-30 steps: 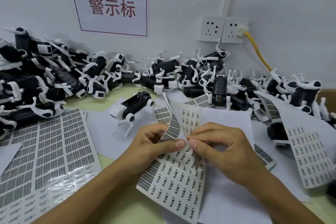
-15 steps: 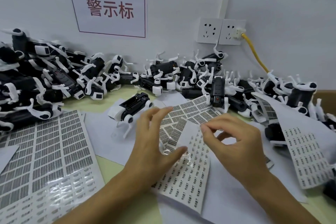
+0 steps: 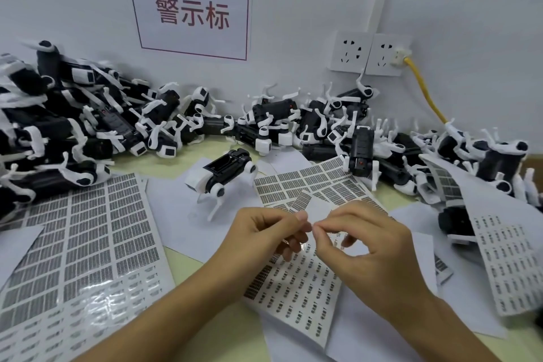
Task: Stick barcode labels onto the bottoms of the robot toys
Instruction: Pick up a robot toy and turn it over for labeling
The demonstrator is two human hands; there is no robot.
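Here: pale table (image 3: 202,270) | label sheets (image 3: 82,244) | white wall (image 3: 470,9), sockets (image 3: 367,54)

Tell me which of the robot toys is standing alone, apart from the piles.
The robot toy just beyond the left hand, on white paper between the two label sheets. It stands on its own legs, while the others lie tangled in heaps along the wall.

A black-and-white robot toy (image 3: 221,175) stands upright on white paper at mid-table, apart from the others. Behind it, dozens of identical toys (image 3: 88,126) lie heaped and tangled along the wall. Label sheets (image 3: 88,244) printed with rows of barcodes lie flat and overlapping across the tabletop.
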